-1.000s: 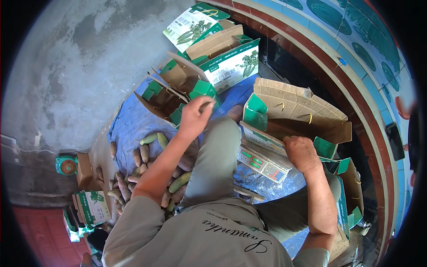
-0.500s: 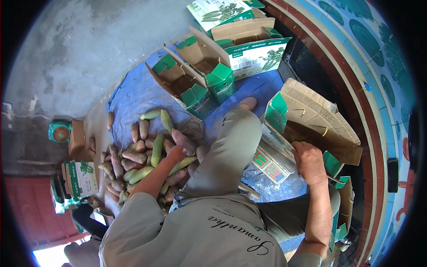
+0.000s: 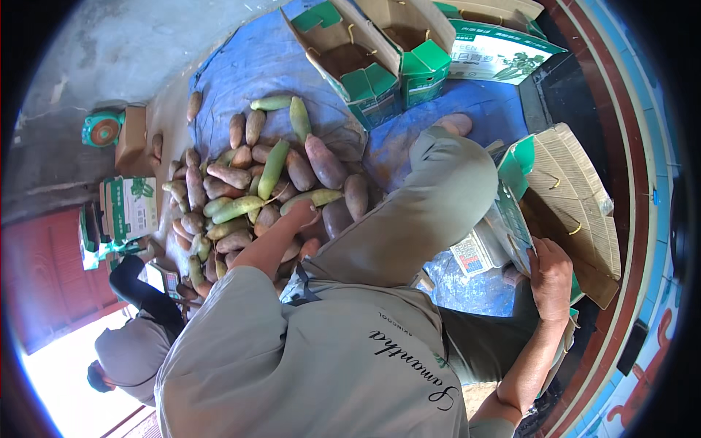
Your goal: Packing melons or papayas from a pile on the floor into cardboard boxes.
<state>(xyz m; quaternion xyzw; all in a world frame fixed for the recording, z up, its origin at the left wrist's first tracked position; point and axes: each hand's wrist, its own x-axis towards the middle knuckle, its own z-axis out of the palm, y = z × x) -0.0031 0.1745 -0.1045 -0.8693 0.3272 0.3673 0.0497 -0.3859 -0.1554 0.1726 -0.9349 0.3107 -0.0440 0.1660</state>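
Across the upper middle of the frame, a blue tarp (image 3: 244,58) is covering part of the floor (image 3: 171,109), with a grey wall (image 3: 164,47) rising at upper left and a red panel (image 3: 47,266) standing at far left above a bright opening (image 3: 62,372). Left of centre, a heap of green and reddish-brown gourds (image 3: 228,175) is lying on the tarp and the floor. The left hand (image 3: 301,216) is resting among them (its fingers are partly hidden, so I cannot tell whether it is gripping one). At right, the right hand (image 3: 551,274) is holding the near wall of an open carton (image 3: 577,171), fingers curling over the edge. Just beside it, a scale (image 3: 472,254) is showing, partly covered by a bent leg (image 3: 416,208), which is blocking the space between heap and carton. Other cartons (image 3: 378,107) are standing at upper centre; another person (image 3: 131,350) is appearing at lower left.
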